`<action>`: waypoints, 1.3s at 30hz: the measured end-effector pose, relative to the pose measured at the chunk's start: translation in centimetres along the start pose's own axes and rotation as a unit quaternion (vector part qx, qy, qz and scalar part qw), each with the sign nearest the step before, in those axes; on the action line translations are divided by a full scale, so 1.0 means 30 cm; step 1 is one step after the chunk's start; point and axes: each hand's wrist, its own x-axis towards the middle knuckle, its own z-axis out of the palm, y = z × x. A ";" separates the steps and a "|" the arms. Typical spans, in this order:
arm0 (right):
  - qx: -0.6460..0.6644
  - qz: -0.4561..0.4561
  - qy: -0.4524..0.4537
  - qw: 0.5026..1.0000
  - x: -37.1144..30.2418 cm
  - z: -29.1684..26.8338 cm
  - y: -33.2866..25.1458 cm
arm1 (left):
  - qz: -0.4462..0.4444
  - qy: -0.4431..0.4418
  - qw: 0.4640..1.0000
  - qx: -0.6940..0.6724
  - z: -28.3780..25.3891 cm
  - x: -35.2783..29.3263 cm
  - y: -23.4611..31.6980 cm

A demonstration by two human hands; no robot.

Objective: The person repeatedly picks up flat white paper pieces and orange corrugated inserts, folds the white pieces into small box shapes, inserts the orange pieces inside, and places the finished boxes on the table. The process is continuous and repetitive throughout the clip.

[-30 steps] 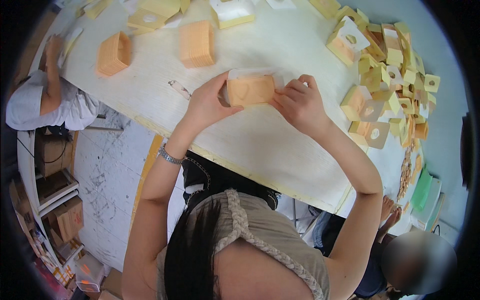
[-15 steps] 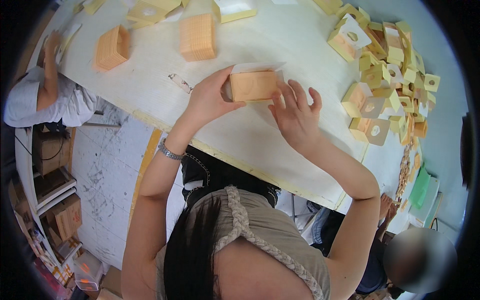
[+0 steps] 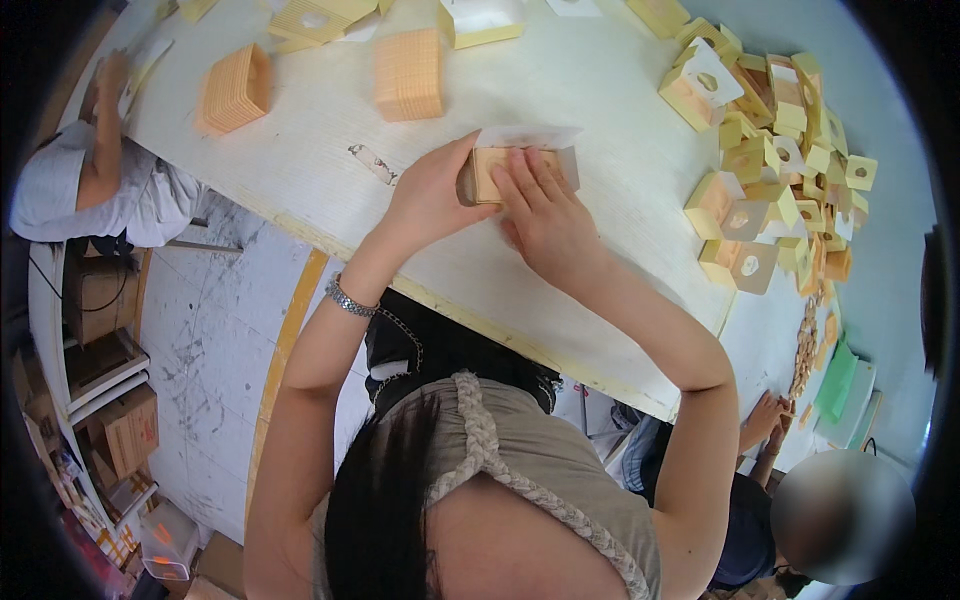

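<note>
My left hand (image 3: 432,192) grips the left side of a small open box (image 3: 530,137), fingers behind it and thumb along its near edge. The box's pale lid flap stands up at the far side. Inside sits a peach-orange tray insert (image 3: 484,178). My right hand (image 3: 552,215) lies over the insert with its fingers stretched out and pressed on it, hiding most of its surface. The right thumb is partly hidden beneath the hand.
Two stacks of orange inserts, a left stack (image 3: 236,90) and a right stack (image 3: 408,74), stand farther back. Yellow boxes (image 3: 755,160) heap up at the right. A co-worker's arm (image 3: 100,150) is at far left; another person's hands (image 3: 770,420) work at lower right.
My right hand has moved left from beside the box onto the insert, its fingers now flat over it. The left hand still holds the box.
</note>
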 end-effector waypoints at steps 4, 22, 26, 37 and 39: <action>0.036 0.003 -0.027 0.999 0.018 -0.002 0.014 | -0.011 0.002 1.000 0.003 -0.006 -0.002 0.011; -0.005 -0.084 0.080 0.993 0.048 0.063 0.034 | -0.061 -0.136 0.989 0.025 -0.064 0.023 0.072; 0.053 -0.076 0.099 0.991 -0.064 -0.020 0.111 | 0.072 0.010 0.988 -0.137 -0.004 0.005 -0.016; -0.133 0.231 0.249 0.931 0.121 -0.021 0.581 | 0.053 0.006 0.998 -0.042 0.014 0.003 0.012; -0.134 0.306 0.231 0.914 0.225 0.063 0.727 | 0.049 0.015 0.997 -0.061 0.021 0.004 -0.016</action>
